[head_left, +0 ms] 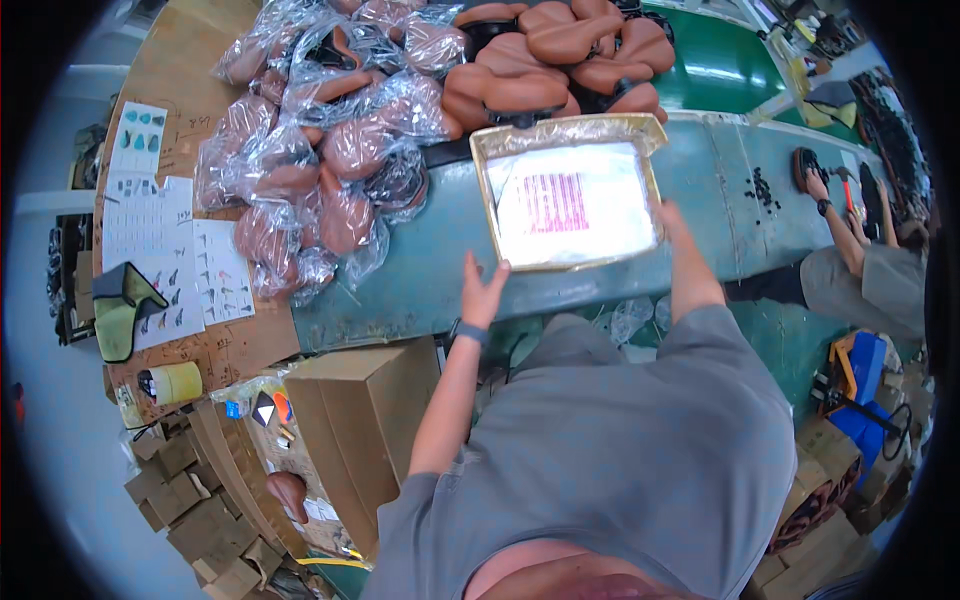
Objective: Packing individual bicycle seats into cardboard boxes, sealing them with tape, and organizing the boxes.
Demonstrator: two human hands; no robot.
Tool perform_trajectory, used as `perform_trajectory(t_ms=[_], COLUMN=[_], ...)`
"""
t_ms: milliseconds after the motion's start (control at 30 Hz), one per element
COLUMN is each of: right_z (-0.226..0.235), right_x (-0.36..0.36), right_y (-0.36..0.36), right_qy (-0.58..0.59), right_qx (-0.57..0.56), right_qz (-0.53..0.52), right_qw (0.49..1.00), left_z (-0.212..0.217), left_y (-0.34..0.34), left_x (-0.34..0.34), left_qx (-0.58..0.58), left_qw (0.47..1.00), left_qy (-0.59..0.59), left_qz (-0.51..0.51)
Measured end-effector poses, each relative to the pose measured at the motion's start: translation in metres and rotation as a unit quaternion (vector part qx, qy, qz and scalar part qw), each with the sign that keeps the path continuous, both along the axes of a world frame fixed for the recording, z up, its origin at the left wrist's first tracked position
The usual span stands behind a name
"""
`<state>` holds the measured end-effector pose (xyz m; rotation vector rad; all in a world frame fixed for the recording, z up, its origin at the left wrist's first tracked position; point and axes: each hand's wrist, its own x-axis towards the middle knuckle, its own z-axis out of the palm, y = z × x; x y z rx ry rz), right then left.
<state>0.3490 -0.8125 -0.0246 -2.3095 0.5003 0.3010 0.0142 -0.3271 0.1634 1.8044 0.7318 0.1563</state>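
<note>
Left fingers spread wide, one shallow cardboard box just beyond; right fingers partly hidden, can't tell grip; one red-printed white packet between.

Printed sheets lie on brown cardboard at left, partly covered by a green-and-black piece, with a yellow tub just below. Nearby stands a carton. Small black parts dot the table toward the right, near a co-worker with a red hammer.
</note>
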Motion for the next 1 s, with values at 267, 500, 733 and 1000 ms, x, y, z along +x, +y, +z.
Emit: perform_trajectory(t_ms=[267, 500, 733, 1000], right_z=[0.053, 0.225, 0.303, 0.294], right_x=[-0.113, -0.133, 0.121, 0.337], right_y=[0.003, 0.019, 0.2, 0.37], right_qy=[0.015, 0.08, 0.064, 0.049], right_qx=[0.103, 0.489, 0.594, 0.545], right_qz=[0.121, -0.132, -0.019, 0.056], right_qw=[0.987, 0.859, 0.801, 0.835], left_z=[0.111, 0.342, 0.293, 0.143], left_y=[-0.004, 0.014, 0.014, -0.011], left_x=[0.05, 0.166, 0.266, 0.017], left_qx=[0.087, 0.196, 0.196, 0.226], left_qw=[0.988, 0.96, 0.929, 0.954], left_qy=[0.09, -0.077, -0.313, 0.104], left_qz=[-0.094, -0.185, -0.018, -0.17])
